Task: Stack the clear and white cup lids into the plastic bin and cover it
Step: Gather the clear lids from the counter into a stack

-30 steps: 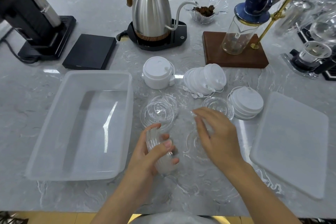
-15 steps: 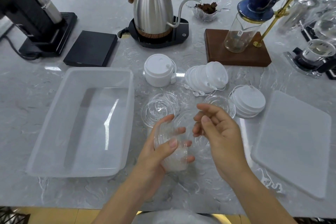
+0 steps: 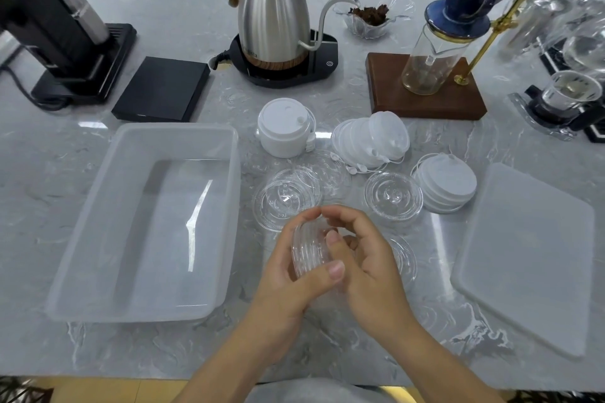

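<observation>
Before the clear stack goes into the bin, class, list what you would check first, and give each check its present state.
1. Bin open and with room: ok, nothing in it.
2. Clear stack gripped: ok, left hand holds it on edge, right hand steadies it.
3. Stack nested evenly: cannot tell, fingers hide part.
4. All clear lids gathered: not ok, loose clear lids lie on the counter.
5. White lids binned: not ok.
6. Cover within reach: ok, flat at right.
</observation>
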`<act>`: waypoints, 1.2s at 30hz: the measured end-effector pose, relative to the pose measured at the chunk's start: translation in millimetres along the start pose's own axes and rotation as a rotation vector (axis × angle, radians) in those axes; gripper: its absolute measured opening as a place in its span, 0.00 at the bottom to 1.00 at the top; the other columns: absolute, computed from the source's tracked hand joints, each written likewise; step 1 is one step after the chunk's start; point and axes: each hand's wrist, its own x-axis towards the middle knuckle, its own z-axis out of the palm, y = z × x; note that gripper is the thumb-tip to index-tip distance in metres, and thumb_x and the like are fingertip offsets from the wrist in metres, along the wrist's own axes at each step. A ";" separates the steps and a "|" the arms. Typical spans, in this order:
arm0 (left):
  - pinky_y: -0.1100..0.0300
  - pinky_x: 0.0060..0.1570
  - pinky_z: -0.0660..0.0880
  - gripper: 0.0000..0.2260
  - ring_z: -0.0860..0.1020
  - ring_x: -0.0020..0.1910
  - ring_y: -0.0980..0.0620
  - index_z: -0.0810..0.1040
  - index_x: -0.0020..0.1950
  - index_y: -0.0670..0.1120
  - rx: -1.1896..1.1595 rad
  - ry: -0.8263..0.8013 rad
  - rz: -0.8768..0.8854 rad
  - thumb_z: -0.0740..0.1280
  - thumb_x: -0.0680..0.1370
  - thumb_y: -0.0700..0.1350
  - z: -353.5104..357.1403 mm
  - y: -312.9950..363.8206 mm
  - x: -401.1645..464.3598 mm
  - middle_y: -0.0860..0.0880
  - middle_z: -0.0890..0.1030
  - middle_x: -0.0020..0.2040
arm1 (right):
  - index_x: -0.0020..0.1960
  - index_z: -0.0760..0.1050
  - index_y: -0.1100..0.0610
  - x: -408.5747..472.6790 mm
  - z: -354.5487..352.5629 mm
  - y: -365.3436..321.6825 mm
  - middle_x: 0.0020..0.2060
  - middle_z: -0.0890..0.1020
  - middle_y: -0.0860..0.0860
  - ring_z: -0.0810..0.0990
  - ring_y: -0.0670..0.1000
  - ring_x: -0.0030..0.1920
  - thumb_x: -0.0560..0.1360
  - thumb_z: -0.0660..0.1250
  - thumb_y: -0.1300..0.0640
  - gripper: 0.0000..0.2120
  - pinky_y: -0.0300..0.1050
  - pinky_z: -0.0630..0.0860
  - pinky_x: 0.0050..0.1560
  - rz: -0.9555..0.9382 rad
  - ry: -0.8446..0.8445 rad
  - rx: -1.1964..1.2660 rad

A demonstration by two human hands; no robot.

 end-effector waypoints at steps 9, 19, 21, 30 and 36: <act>0.53 0.60 0.79 0.32 0.78 0.69 0.44 0.77 0.68 0.56 0.045 0.000 0.019 0.78 0.65 0.47 -2.3 -6.3 -0.8 0.47 0.80 0.69 | 0.60 0.77 0.44 -5.0 7.1 9.1 0.60 0.80 0.42 0.78 0.45 0.61 0.80 0.59 0.59 0.14 0.34 0.72 0.59 -0.039 -0.075 0.073; 0.48 0.62 0.78 0.33 0.80 0.65 0.42 0.74 0.70 0.49 -0.009 0.014 -0.027 0.78 0.65 0.47 -6.1 -7.9 -1.1 0.44 0.82 0.66 | 0.71 0.68 0.42 -13.8 4.6 12.7 0.75 0.65 0.40 0.59 0.41 0.77 0.82 0.59 0.53 0.18 0.58 0.59 0.76 -0.080 -0.114 -0.210; 0.43 0.59 0.78 0.33 0.82 0.58 0.41 0.75 0.68 0.52 -0.025 0.034 -0.036 0.80 0.64 0.49 -7.8 -7.2 -0.8 0.45 0.83 0.62 | 0.74 0.63 0.46 -16.4 -1.6 14.8 0.77 0.61 0.42 0.56 0.40 0.78 0.82 0.60 0.50 0.21 0.50 0.58 0.78 -0.082 -0.123 -0.258; 0.38 0.57 0.78 0.39 0.80 0.52 0.42 0.79 0.63 0.50 -0.222 0.101 -0.072 0.87 0.55 0.52 -11.6 -5.2 -1.2 0.42 0.80 0.53 | 0.71 0.68 0.43 -13.3 -61.1 33.0 0.72 0.67 0.42 0.61 0.42 0.72 0.66 0.70 0.37 0.35 0.42 0.52 0.68 -0.044 -0.044 -0.862; 0.39 0.56 0.79 0.39 0.81 0.52 0.42 0.79 0.64 0.50 -0.200 0.108 -0.100 0.87 0.55 0.52 -10.8 -6.5 -1.8 0.42 0.80 0.55 | 0.76 0.57 0.41 -16.1 -63.7 46.3 0.77 0.58 0.44 0.55 0.49 0.72 0.65 0.62 0.30 0.43 0.48 0.52 0.66 0.003 -0.183 -1.079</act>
